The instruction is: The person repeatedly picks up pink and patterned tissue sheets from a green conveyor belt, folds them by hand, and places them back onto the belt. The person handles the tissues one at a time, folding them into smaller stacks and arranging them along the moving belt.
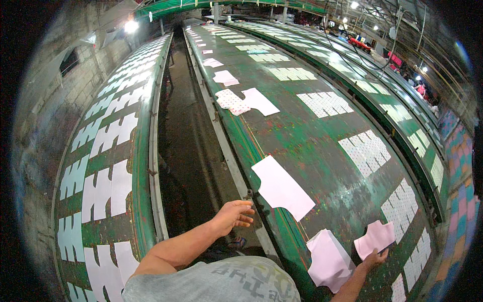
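My right hand (375,258) grips the lower edge of a small pink cut fabric piece (375,238), shaped like a shirt panel, above the right part of the green table. Beside it on the table lies a short stack of pale pink shirt panels (327,259). Over the table's left edge rail hovers my left hand (233,217), its fingers loosely curled and apart, with nothing in them. Nearest to that hand, a larger pale pink panel (284,186) rests flat on the table.
Farther along the long green table (302,136) lie a dotted panel (232,101), a plain white panel (260,101) and rows of dotted pieces (365,152). Across a dark aisle (188,146), a second table (143,201) carries rows of pale panels. A metal rail (229,161) edges my table.
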Demonstrator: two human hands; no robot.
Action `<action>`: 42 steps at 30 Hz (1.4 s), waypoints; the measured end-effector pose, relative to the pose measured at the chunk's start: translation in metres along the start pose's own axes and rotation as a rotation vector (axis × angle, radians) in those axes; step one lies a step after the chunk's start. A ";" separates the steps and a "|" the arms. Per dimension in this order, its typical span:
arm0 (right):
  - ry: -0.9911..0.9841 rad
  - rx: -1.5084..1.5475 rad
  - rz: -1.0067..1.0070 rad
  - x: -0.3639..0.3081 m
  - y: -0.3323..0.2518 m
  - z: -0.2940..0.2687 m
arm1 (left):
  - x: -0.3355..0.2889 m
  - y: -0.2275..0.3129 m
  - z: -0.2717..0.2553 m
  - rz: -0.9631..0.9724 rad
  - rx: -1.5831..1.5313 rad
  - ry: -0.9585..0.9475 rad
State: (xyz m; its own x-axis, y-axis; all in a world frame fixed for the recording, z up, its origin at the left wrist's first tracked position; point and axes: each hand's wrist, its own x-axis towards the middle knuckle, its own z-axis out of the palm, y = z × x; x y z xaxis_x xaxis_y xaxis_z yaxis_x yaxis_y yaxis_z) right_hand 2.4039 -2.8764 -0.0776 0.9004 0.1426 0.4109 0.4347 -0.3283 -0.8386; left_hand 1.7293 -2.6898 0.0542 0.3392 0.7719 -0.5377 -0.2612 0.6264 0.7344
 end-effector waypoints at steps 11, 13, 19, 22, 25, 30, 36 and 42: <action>-0.161 0.120 -0.272 -0.085 -0.224 0.019 | 0.050 0.027 -0.008 0.008 0.260 -0.232; -0.204 0.227 -0.297 -0.116 -0.262 0.050 | 0.069 0.048 -0.025 -0.014 0.271 -0.262; -0.387 0.100 -0.636 -0.216 -0.365 0.149 | 0.128 0.107 -0.103 0.047 0.214 -0.187; -0.485 0.003 -0.859 -0.264 -0.409 0.180 | 0.149 0.134 -0.131 -0.006 0.196 -0.110; -0.590 0.028 -0.905 -0.298 -0.441 0.205 | 0.159 0.150 -0.150 -0.093 0.189 -0.126; -0.704 0.053 -0.828 -0.327 -0.465 0.234 | 0.164 0.161 -0.170 -0.071 0.214 -0.148; -0.709 0.125 -0.851 -0.314 -0.456 0.266 | 0.160 0.168 -0.176 -0.004 0.243 -0.045; -0.736 0.223 -0.659 -0.329 -0.446 0.287 | 0.186 0.210 -0.199 0.313 0.727 -0.074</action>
State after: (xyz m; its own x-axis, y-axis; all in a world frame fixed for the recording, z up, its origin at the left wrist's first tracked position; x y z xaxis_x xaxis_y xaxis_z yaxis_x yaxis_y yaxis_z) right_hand 1.9179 -2.5088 0.0583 0.2330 0.7977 0.5562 0.7735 0.1946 -0.6032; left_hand 1.5581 -2.3934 0.0261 0.4132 0.8752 -0.2516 0.2926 0.1340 0.9468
